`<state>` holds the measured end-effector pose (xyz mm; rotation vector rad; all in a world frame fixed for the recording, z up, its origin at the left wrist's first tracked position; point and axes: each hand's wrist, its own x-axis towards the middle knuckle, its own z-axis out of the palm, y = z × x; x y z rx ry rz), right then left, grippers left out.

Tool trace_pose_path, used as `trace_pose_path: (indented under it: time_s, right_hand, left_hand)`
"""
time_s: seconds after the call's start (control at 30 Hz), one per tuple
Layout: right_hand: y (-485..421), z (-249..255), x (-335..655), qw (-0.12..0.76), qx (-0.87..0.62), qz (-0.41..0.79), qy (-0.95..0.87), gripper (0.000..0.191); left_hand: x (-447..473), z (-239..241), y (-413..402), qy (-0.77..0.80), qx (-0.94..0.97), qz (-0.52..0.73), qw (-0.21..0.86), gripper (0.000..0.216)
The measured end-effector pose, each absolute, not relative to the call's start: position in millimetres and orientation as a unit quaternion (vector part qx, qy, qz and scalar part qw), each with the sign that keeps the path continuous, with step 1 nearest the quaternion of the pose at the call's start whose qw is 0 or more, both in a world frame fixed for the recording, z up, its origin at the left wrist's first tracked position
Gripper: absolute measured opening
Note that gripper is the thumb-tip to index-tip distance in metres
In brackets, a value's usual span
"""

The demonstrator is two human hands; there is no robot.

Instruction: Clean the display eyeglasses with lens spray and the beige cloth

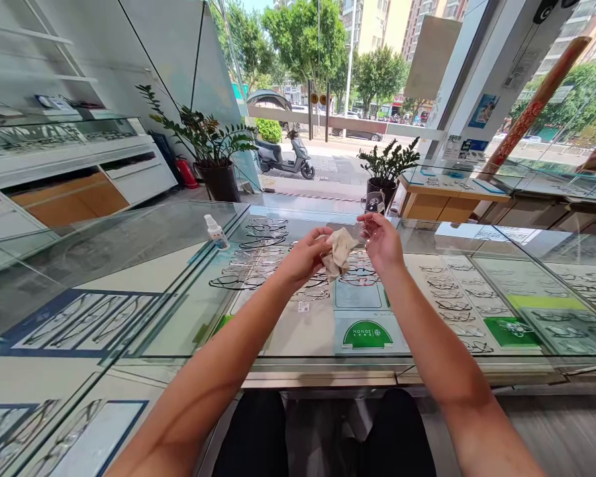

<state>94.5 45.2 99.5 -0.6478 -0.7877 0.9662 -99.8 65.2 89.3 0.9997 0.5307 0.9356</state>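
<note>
Both my hands are raised over a glass display counter. My left hand is closed on a crumpled beige cleaning cloth. My right hand pinches a pair of clear-framed glasses, one lens sticking up above the fingers. The cloth touches the glasses between the two hands. A small white spray bottle stands on the counter top to the left of my left hand.
Under the glass lie several rows of spectacle frames and a green sign. More glass counters stand left and right. Two potted plants and a parked scooter are by the window ahead.
</note>
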Motion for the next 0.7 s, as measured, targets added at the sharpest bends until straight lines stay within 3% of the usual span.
trace_pose_path:
  time_s: [0.3,0.53,0.7]
  right_hand:
    - [40.1,100.2,87.4,0.728,-0.296,0.491,-0.375,0.013]
    - [34.7,100.5,81.0,0.689,-0.278,0.534,-0.404,0.016]
    - [36.7,96.5,78.1,0.672,-0.294,0.516,-0.442,0.018]
  left_hand:
    - [-97.9,87.0,73.6,0.256,0.411,0.479,0.732,0.081]
    - [-97.8,83.8,74.2,0.258,0.493,0.576,0.599,0.064]
    - [-95.5,83.1,75.1,0.217,0.475,0.574,0.631,0.068]
